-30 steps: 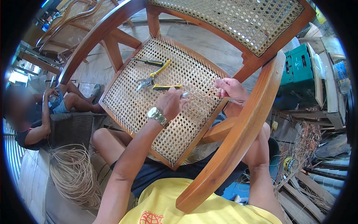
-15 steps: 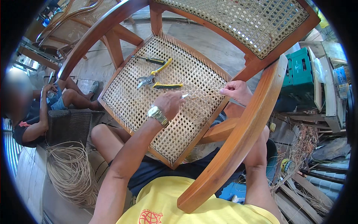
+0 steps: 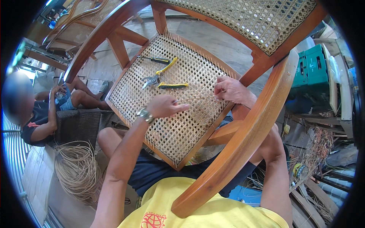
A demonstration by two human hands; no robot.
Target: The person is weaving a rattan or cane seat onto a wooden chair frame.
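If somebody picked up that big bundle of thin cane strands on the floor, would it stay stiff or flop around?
The coil of cane strands would probably flop and sag, since its thin strands already lie in loose, springy loops. It looks light for its size, being mostly air between strands. Loops might slip loose and tangle, as no tie is visible.

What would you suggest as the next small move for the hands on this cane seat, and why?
Probably draw the cane strand taut. It spans between the left hand and the right hand, just above the woven seat, and both hands pinch it.
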